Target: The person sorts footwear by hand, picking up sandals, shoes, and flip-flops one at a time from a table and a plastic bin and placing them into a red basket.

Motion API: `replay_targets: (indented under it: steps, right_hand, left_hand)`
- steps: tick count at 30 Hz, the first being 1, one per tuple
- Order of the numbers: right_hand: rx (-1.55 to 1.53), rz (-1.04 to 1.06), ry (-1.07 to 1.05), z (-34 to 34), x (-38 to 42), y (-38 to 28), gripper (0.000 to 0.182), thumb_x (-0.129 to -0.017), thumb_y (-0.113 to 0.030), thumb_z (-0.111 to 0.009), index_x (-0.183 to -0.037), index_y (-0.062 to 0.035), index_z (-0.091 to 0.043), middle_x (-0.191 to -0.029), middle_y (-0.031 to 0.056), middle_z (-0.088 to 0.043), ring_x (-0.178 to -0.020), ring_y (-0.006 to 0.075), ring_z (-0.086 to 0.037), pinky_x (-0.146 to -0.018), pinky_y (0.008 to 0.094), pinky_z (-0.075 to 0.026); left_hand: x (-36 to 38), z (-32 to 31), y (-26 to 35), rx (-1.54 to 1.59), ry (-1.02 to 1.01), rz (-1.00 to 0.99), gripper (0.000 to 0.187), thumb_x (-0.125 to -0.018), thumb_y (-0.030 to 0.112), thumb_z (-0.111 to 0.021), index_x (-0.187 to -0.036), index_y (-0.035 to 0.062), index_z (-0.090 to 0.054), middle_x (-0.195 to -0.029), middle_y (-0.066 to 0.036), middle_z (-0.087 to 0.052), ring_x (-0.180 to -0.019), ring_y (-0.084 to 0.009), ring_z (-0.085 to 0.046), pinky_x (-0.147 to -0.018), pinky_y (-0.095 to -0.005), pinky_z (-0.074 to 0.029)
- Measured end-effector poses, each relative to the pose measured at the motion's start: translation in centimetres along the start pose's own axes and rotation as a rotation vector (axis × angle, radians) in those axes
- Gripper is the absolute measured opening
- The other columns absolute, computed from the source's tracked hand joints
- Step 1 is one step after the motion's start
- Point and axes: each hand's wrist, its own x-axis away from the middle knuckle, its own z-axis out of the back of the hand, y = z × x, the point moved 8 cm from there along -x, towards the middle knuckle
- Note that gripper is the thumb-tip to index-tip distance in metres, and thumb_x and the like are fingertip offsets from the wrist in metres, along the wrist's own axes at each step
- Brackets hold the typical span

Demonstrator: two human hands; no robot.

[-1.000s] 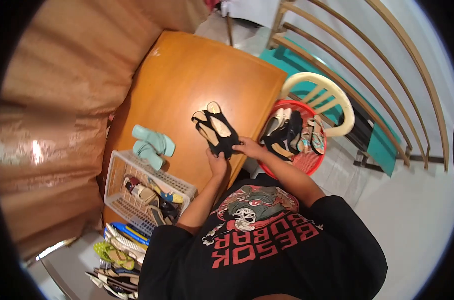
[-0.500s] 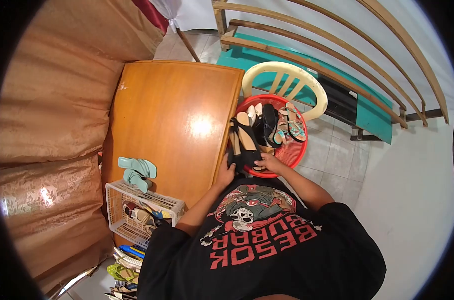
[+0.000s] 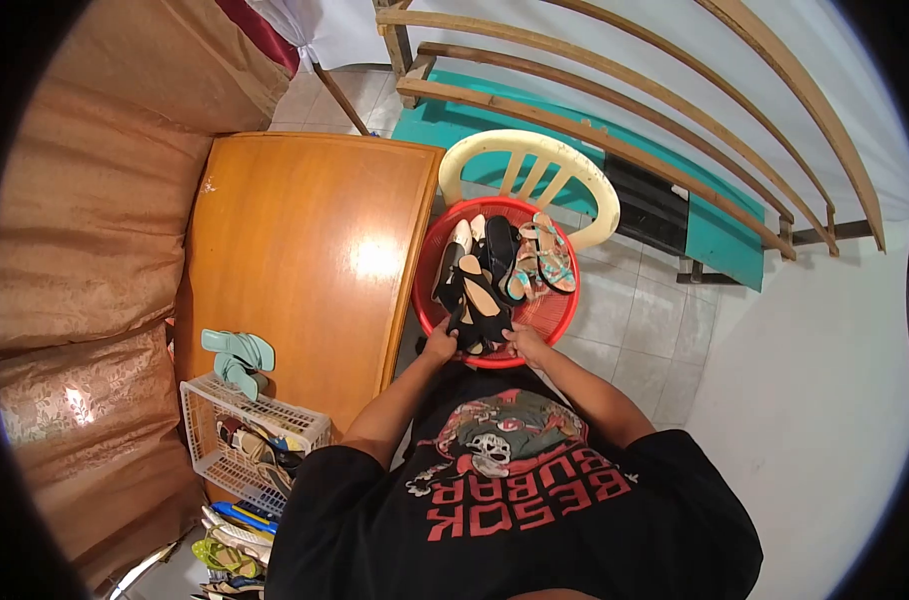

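A pair of black high-heeled shoes with beige insoles lies at the near side of a red plastic basket. My left hand is closed on the left side of the pair, and my right hand grips the right side near the toe. My fingertips are partly hidden. Beyond them in the basket are white shoes, a black sandal and a pair of floral strappy sandals.
The basket rests on a cream plastic chair. To its left stands a wooden table with mint-green sandals and a white crate of shoes. More footwear is stacked below. A teal bench stands behind.
The black heels have moved from the basket's left rim inward and settled lower among the other shoes, both hands moving with them. The whole view has shifted slightly.
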Motion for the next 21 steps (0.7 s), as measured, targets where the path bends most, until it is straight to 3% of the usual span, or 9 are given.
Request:
replay_targets:
  steps: [2, 4, 6, 7, 8, 10, 13, 15, 21]
  right_hand:
    - [-0.252, -0.075, 0.039, -0.6, -0.3, -1.4, 0.018, -0.099, -0.017, -0.051, -0.115, -0.0093, -0.054, -0.077, 0.0021, -0.059, -0.054, 0.0100, -0.050, -0.049, 0.0243, -0.040]
    - [-0.228, -0.083, 0.081, -0.6, -1.1, -3.0, 0.017, -0.099, -0.015, -0.049, -0.114, -0.0079, -0.052, -0.076, 0.0045, -0.059, -0.048, 0.0096, -0.047, -0.043, 0.0238, -0.038]
    - [0.160, -0.096, 0.294, 1.9, -3.0, -2.7, 0.019, -0.098, -0.016, -0.048, -0.113, -0.0046, -0.050, -0.076, 0.0071, -0.059, -0.043, 0.0107, -0.044, -0.037, 0.0256, -0.036]
    - [0.226, -0.156, 0.272, 3.5, -5.6, -0.6, 0.064, -0.096, -0.021, -0.051, -0.150, -0.0043, -0.022, -0.084, 0.0097, -0.062, -0.049, 0.0143, -0.050, -0.041, 0.0280, -0.041]
    - [0.230, -0.158, 0.266, 3.3, -5.4, -0.6, 0.064, -0.096, -0.021, -0.051, -0.150, -0.0043, -0.022, -0.084, 0.0097, -0.062, -0.049, 0.0143, -0.050, -0.041, 0.0280, -0.041]
    - [0.253, -0.186, 0.306, 2.8, -4.2, -1.7, 0.044, -0.097, -0.021, -0.051, -0.136, -0.0031, -0.041, -0.089, 0.0118, -0.063, -0.047, 0.0141, -0.053, -0.040, 0.0279, -0.043]
    - [0.343, -0.179, 0.217, 1.7, -2.2, -2.8, 0.055, -0.094, -0.025, -0.054, -0.143, -0.0053, -0.035, -0.098, 0.0119, -0.064, -0.056, 0.0166, -0.059, -0.048, 0.0311, -0.048]
    - [0.416, -0.157, 0.174, 2.0, -1.5, -2.1, 0.053, -0.094, -0.026, -0.055, -0.140, -0.0055, -0.039, -0.100, 0.0109, -0.065, -0.059, 0.0168, -0.060, -0.050, 0.0320, -0.049]
    - [0.508, -0.217, 0.030, 4.7, -0.3, 4.0, 0.033, -0.092, -0.025, -0.054, -0.119, -0.0069, -0.054, -0.102, 0.0078, -0.066, -0.060, 0.0162, -0.061, -0.051, 0.0307, -0.048]
  left_hand:
    - [-4.1, 0.1, -1.0, -0.078, -0.067, 0.007, 0.053, -0.093, 0.010, -0.050, -0.143, 0.0163, -0.038, -0.119, -0.027, -0.060, -0.111, -0.0407, -0.059, -0.096, -0.0419, -0.047]
    - [-8.4, 0.4, -0.8, -0.490, 0.040, -0.333, 0.057, -0.092, 0.014, -0.053, -0.146, 0.0160, -0.034, -0.122, -0.027, -0.059, -0.115, -0.0457, -0.055, -0.102, -0.0428, -0.044]
    - [-8.2, 0.1, 0.1, -0.574, 0.092, -0.198, 0.067, -0.089, 0.019, -0.058, -0.149, 0.0146, -0.027, -0.128, -0.028, -0.054, -0.121, -0.0454, -0.051, -0.104, -0.0429, -0.042]
    - [-7.5, 0.2, 0.5, -0.510, 0.148, -0.094, 0.073, -0.088, 0.021, -0.060, -0.150, 0.0121, -0.023, -0.132, -0.029, -0.051, -0.125, -0.0429, -0.048, -0.105, -0.0421, -0.041]
    - [-6.5, 0.4, 1.0, -0.446, 0.207, 0.005, 0.078, -0.086, 0.022, -0.062, -0.151, 0.0097, -0.020, -0.136, -0.029, -0.047, -0.129, -0.0404, -0.045, -0.107, -0.0413, -0.039]
    - [-6.5, 1.0, 1.3, -0.551, 0.308, -0.019, 0.079, -0.084, 0.023, -0.063, -0.149, 0.0043, -0.021, -0.141, -0.031, -0.040, -0.133, -0.0391, -0.040, -0.108, -0.0413, -0.036]
    - [-9.7, 1.8, -2.2, -0.240, 0.232, -0.259, 0.074, -0.085, 0.021, -0.063, -0.147, -0.0003, -0.028, -0.141, -0.030, -0.041, -0.133, -0.0414, -0.039, -0.110, -0.0406, -0.034]
    - [-9.5, 2.0, -3.2, -0.144, 0.159, -0.391, 0.063, -0.088, 0.014, -0.058, -0.143, -0.0017, -0.034, -0.139, -0.027, -0.046, -0.130, -0.0369, -0.045, -0.108, -0.0382, -0.036]
    - [-2.2, 5.4, -2.6, 0.180, 0.131, -0.318, 0.049, -0.091, -0.002, -0.048, -0.139, -0.0021, -0.040, -0.124, -0.016, -0.058, -0.114, -0.0222, -0.057, -0.097, -0.0318, -0.045]
